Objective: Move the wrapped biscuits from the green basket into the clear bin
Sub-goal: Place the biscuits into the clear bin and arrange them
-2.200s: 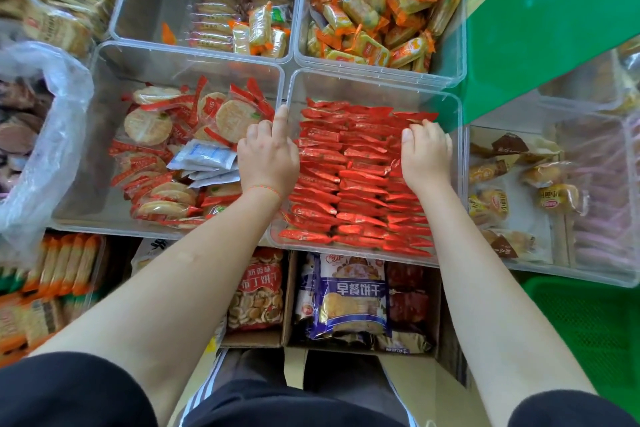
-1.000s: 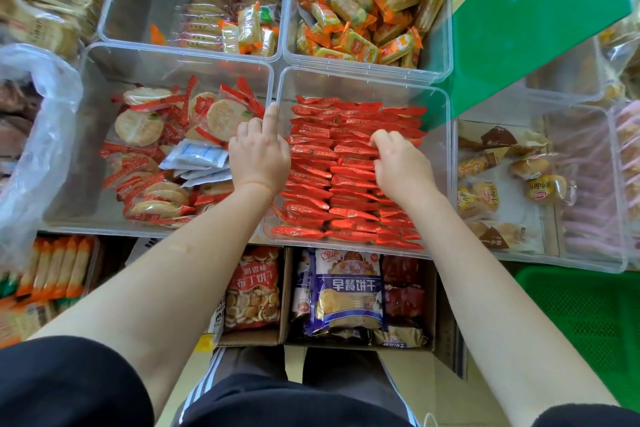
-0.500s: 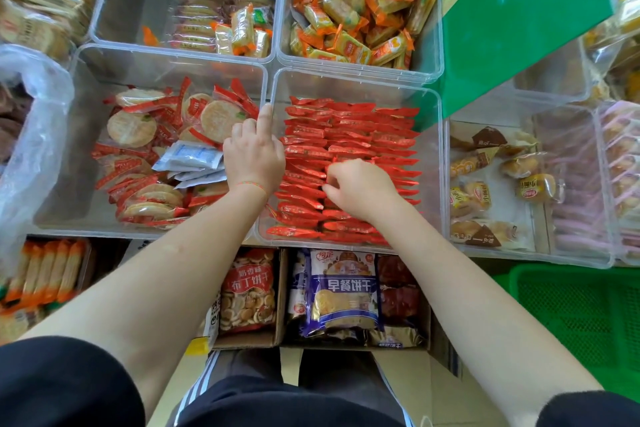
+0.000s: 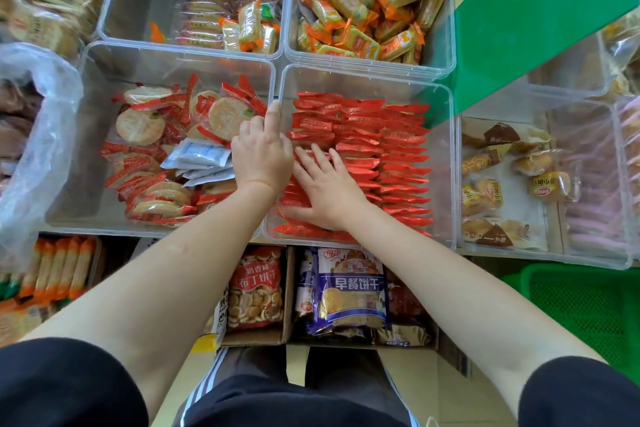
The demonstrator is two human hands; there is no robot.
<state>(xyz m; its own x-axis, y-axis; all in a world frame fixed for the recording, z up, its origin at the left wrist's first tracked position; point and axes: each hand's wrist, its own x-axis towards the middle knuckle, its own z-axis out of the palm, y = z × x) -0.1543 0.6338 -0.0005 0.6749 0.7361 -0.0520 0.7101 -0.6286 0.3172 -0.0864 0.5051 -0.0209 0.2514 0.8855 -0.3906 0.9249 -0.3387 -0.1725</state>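
The clear bin (image 4: pixel 367 79) in the middle holds rows of red wrapped biscuits (image 4: pixel 391 152) lying flat and packed close. My right hand (image 4: pixel 325 189) lies flat on the left rows, fingers straight and spread, pressing the packets down. My left hand (image 4: pixel 262 156) sits on the bin's left wall, index finger straight along the rim and the other fingers curled over the wall; its thumb is hidden. The two hands touch side by side. Only a corner of the green basket (image 4: pixel 588 308) shows at the lower right, and no packets are visible in that part.
Neighbouring clear bins hold round rice crackers (image 4: pixel 138 121), orange-wrapped snacks (image 4: pixel 363 0) and small cakes (image 4: pixel 502 184). A green box (image 4: pixel 540 10) leans over the far right corner. Cardboard boxes of bagged biscuits (image 4: pixel 346 291) stand below the shelf edge. A plastic bag (image 4: pixel 38 135) bulges at left.
My right hand slid from the bin's right side across the red packets to the left rows and flattened out beside my left hand. The left hand stayed on the wall.
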